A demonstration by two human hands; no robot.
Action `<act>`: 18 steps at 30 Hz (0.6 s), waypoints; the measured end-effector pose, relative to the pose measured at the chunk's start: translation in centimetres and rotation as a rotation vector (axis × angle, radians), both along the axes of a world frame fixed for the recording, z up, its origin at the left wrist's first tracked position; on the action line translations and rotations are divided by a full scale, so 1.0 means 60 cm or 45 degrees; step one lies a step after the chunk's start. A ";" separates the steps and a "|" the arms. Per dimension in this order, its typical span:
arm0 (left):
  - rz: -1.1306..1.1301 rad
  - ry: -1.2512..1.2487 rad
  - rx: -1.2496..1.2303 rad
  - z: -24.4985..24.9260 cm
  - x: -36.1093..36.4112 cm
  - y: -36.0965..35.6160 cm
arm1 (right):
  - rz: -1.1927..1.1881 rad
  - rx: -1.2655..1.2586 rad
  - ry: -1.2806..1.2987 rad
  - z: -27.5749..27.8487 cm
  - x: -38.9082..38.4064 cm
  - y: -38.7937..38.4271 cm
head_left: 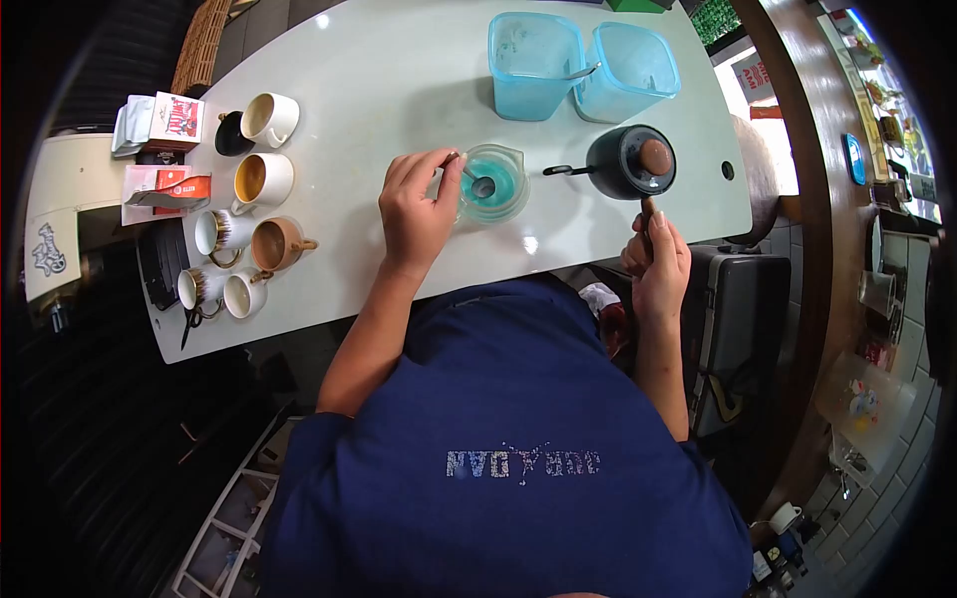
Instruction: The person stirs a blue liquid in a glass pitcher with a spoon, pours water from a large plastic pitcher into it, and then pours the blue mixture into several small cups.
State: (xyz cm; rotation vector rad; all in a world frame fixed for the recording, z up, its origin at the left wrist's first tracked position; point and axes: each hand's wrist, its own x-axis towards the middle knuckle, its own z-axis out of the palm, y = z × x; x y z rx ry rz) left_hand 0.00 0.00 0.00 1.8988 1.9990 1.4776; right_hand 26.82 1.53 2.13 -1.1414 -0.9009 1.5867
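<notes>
Head view: the table (pixel 344 115) carries a group of cups (pixel 267 182) along its left edge. A wide stretch of tabletop separates the cups from the left hand (pixel 411 209). Left grip: closed on the upper end of a spoon (pixel 483 187). Spoon: located with its scoop inside the rim of a glass bowl (pixel 521 169); the long axis slants from upper left, at the fingers, to lower right, scoop end foremost. Contact between scoop and bowl bottom cannot be determined. Two blue containers (pixel 533 95) stand side by side on the far side of the bowl and pot, bounding the room there. A narrow black piece (pixel 566 170) extends left from the pot (pixel 618 164) toward the bowl, ending just beside it. Right grip: the right hand (pixel 658 264) is wrapped around the pot's handle (pixel 647 214). The handle points toward the person, its axis running near to far, and reaches the near table edge. Tabletop continues right of the pot to the right edge.
</notes>
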 end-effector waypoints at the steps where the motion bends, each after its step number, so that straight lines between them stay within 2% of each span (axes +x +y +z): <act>1: 0.014 -0.006 -0.005 0.000 -0.001 0.001 | -0.020 -0.012 -0.017 -0.008 0.005 0.000; 9: 0.000 -0.005 -0.075 -0.004 -0.001 -0.001 | -0.084 -0.052 -0.090 -0.073 0.034 0.006; 18: -0.029 -0.017 -0.165 -0.004 -0.003 -0.001 | -0.080 -0.080 -0.058 -0.095 0.026 0.018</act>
